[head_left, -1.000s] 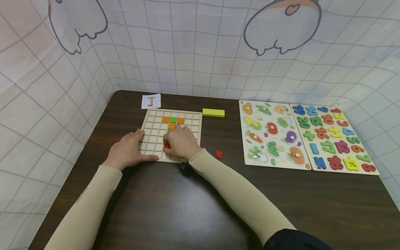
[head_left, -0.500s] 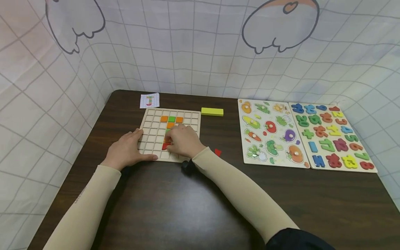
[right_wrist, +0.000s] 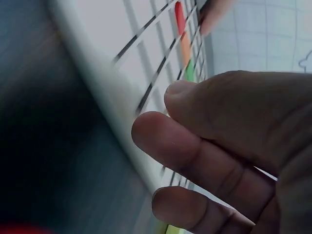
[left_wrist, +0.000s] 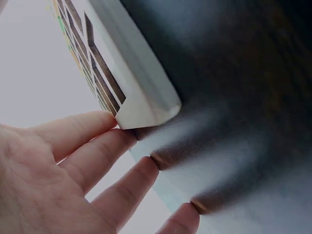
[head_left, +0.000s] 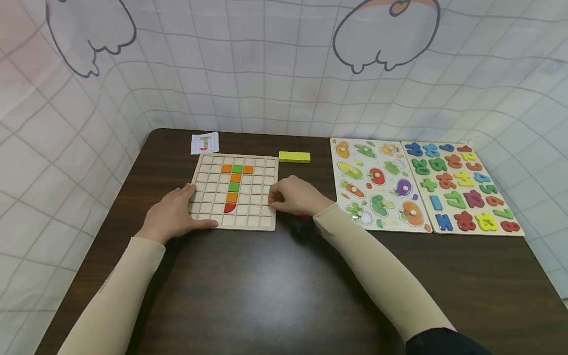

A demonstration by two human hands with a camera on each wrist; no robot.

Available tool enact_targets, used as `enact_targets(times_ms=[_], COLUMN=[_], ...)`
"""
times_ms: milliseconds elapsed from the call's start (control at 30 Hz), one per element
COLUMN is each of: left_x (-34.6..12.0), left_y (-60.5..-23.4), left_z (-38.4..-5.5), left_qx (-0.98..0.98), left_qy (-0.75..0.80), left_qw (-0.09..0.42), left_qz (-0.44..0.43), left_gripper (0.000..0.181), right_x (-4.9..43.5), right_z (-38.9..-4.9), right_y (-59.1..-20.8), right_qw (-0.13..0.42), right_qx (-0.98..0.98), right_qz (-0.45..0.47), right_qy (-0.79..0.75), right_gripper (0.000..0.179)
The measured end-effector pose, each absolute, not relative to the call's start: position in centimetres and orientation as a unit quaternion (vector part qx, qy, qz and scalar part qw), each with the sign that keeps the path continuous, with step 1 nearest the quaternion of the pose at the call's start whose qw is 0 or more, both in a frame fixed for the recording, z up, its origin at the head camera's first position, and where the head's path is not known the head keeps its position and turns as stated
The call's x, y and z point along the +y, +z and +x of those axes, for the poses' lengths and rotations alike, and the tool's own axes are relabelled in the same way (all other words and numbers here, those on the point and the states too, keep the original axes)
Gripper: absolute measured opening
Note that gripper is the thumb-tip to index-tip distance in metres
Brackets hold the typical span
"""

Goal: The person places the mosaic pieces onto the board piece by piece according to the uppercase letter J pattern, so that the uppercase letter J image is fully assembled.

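Note:
A pale wooden grid board [head_left: 257,207] lies on the dark table. Orange and green square tiles [head_left: 233,187] form a T on it, with a red rounded piece [head_left: 229,207] at the stem's foot. My left hand [head_left: 170,213] rests along the board's left side, fingers spread; in the left wrist view the fingertips [left_wrist: 109,119] touch by its corner. By the board's right edge hovers my right hand [head_left: 297,195], fingers loosely bent, nothing between thumb and fingertips in the right wrist view. A second red piece [head_left: 303,217] on the table is mostly hidden by the right wrist.
Behind the board lie a small pattern card [head_left: 205,143] and a yellow block [head_left: 295,157]. On the right are a vegetable puzzle board [head_left: 377,224] and a letter-shape puzzle board [head_left: 452,228]. A white gridded cloth [head_left: 288,74] hangs behind the table.
My right hand has let go of the red rounded piece on the grid and moved right, off the tiles to the board's right edge. The left hand stays at the board's left side.

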State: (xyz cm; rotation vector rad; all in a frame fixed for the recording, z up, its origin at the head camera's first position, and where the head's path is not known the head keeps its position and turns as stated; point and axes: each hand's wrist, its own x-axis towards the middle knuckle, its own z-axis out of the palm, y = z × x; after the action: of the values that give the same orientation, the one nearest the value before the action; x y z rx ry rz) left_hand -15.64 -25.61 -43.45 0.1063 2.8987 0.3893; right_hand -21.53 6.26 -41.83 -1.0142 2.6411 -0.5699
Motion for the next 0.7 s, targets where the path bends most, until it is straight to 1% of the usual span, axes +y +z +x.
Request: enact_targets(times_ms=[233, 300, 400, 567, 700], left_x=[-25.4, -25.4, -25.5, -25.5, -25.5], left_y=[-43.5, -43.5, -43.5, -43.5, -43.6], left_z=[-15.7, -15.6, -15.6, -15.7, -15.7], left_qx=[0.984, 0.984, 0.984, 0.985, 0.985], left_qy=[0.132, 0.131, 0.131, 0.127, 0.127], left_qw=[0.113, 0.114, 0.114, 0.113, 0.114], left_qz=[0.033, 0.034, 0.034, 0.034, 0.035], left_gripper=[0.132, 0.133, 0.132, 0.133, 0.134], right_x=[10.1, 10.8, 11.6, 12.4, 12.6], right_z=[-21.5, -21.5, -21.5, -21.1, -20.8], right_y=[-41.9, -41.9, -41.9, -41.9, -41.9], right_qw=[0.155, 0.165, 0.178, 0.179, 0.178], right_qx=[0.913, 0.913, 0.913, 0.92, 0.925], right_qz=[-0.326, -0.324, -0.32, -0.312, -0.303], right_qy=[-0.188, -0.187, -0.18, -0.153, -0.143], right_gripper=[0.005, 0.008, 0.018, 0.035, 0.032])
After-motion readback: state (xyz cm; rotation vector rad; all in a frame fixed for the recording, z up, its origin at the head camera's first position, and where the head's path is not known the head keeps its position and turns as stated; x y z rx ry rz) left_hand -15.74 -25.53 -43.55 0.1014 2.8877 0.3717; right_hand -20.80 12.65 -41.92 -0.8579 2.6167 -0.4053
